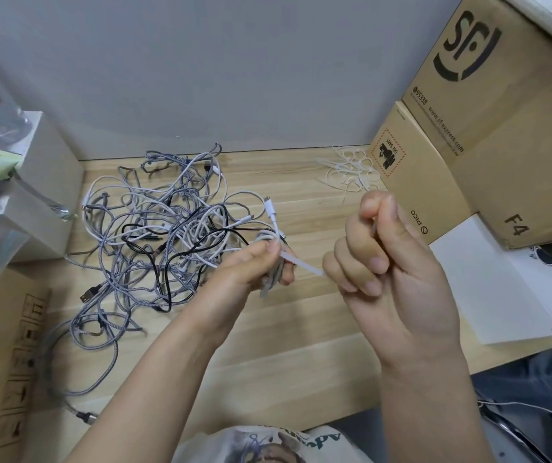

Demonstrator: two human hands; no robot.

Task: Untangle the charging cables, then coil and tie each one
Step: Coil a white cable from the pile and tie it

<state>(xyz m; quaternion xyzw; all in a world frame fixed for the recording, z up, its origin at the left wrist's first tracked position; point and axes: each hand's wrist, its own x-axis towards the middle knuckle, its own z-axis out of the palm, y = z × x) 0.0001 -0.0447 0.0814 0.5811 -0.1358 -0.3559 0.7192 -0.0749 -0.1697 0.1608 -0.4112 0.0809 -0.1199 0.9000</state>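
The left hand [254, 265] is gripping a coiled white cable [273, 242] above the counter [284, 329], beside the tangled cables [154, 235]. The right hand [384, 259], fingers curled, is pinching a white tie [303, 264] stretching from the coil.

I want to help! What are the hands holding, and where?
The left hand grips a coiled white cable around its bundle. The right hand pinches the free end of a white tie wrapped on it.

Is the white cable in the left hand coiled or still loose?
Coiled: the left hand grips the white cable as a small bundle, a white tie running off it.
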